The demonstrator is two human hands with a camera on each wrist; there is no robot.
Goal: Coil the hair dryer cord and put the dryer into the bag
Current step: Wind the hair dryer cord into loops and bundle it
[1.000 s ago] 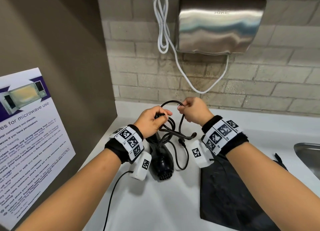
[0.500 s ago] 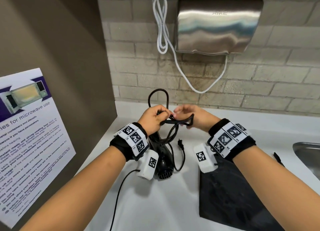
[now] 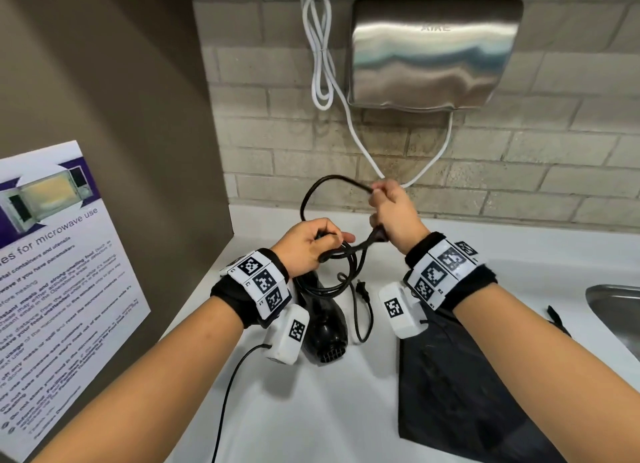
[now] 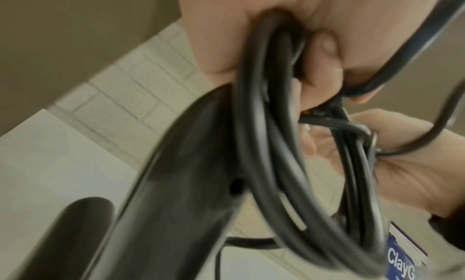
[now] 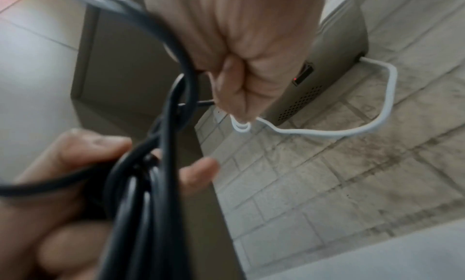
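- Head view: the left hand (image 3: 308, 246) grips the gathered loops of the black cord (image 3: 341, 275) against the hair dryer (image 3: 325, 327) handle, above the near-left counter (image 3: 346, 393).
- Right hand (image 3: 393, 213), farther back, pinches a fresh loop of cord raised toward the wall.
- Black bag (image 3: 450, 376) lies flat on the counter to the right, apart from the dryer.
- Risk: the plug (image 3: 362, 288) end hangs loose below; it could snag the loops, or a loosened left grip could spill the coil.
- Hard to tell: both wrist views are blurred, the loop count is unclear, and the bag's opening is not visible.
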